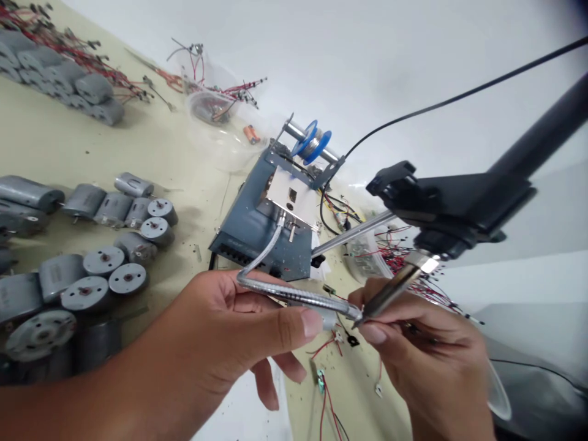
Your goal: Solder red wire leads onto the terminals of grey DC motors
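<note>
My left hand (257, 331) is closed around a small grey motor (327, 320), mostly hidden by the thumb and a flexible metal tube (294, 293). The tube bends from the soldering station (257, 214) to the tip of a soldering iron (390, 291), which hangs in a black stand clamp (441, 208). My right hand (422, 349) pinches close beside the tip; what its fingers hold is hidden. A blue solder spool (313, 144) sits on a rod at the back of the station.
Many grey motors (103, 260) stand and lie at left, with another row (68, 76) behind. Red-wired parts fill plastic tubs (211, 107). Orange-handled scissors (169, 78) lie at the back. Loose wired parts (321, 380) and a white sheet (257, 404) are below my hands.
</note>
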Demonstrator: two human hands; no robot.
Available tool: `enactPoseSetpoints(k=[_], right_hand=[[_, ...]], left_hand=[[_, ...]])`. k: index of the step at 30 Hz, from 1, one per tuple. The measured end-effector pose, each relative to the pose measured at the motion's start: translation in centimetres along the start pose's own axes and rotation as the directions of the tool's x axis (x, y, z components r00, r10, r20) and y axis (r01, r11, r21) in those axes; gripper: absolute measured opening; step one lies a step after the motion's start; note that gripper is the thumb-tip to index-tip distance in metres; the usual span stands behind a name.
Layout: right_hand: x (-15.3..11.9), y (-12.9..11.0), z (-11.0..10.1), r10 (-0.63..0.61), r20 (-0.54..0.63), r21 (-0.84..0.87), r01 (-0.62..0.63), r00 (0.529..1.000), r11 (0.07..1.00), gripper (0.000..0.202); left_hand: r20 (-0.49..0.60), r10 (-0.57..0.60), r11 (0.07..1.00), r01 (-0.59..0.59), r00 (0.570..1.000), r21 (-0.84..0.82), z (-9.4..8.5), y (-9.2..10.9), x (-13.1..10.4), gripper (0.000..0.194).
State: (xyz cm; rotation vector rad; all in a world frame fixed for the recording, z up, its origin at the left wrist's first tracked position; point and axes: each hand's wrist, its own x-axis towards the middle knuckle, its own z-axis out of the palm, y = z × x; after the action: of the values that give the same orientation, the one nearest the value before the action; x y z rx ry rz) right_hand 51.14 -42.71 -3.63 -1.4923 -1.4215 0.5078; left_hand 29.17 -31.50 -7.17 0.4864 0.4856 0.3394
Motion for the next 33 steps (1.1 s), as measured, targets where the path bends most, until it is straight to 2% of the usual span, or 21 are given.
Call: enactPoseSetpoints(k=[5,9,15,19,22,25,33], right_hand=[[0.0,-0.2,0.1,0.025,0.000,0.041,-0.025,1.000,0.999,0.006],[0.0,-0.3,0.0,0.028,-0.007,0.018,-0.027,1.000,0.999,0.006],[-0.4,0.0,-0.3,0.031,-0.025,0.017,-0.031,0.999,0.999,0.007],[-0.4,-0.5,0.1,0.017,-0.072,-0.046,-0.021,0.997,0.999,0.020],[-0.2,-0.9,0.5,-0.029,-0.046,-0.092,0.025,0.999,0.995,0.020],[-0.2,-1.0,0.7,-0.051,-0.002,-0.113,0.050,0.999,0.992,0.014],[-1.1,-0.5,0.3,-0.069,0.037,-0.157,0.074,0.997,0.985,0.007]], left_hand=[[0.060,-0.057,0.995,0.052,0.997,0.086,-0.6,0.7,0.0,0.030],[0.037,-0.034,0.995,0.031,0.999,0.098,-0.5,1.1,-0.1,0.026],[-0.037,-0.018,0.997,0.020,0.999,0.076,0.2,1.0,0.0,0.033],[-0.041,0.024,1.000,-0.024,0.999,0.009,0.5,0.6,0.0,0.036],[-0.055,0.001,1.000,-0.002,0.998,-0.016,0.7,0.8,-0.2,0.037],[-0.011,-0.047,0.999,0.046,0.999,-0.028,0.7,1.2,-0.3,0.037],[0.008,0.006,0.999,-0.005,1.000,-0.035,0.6,0.7,-0.3,0.025]])
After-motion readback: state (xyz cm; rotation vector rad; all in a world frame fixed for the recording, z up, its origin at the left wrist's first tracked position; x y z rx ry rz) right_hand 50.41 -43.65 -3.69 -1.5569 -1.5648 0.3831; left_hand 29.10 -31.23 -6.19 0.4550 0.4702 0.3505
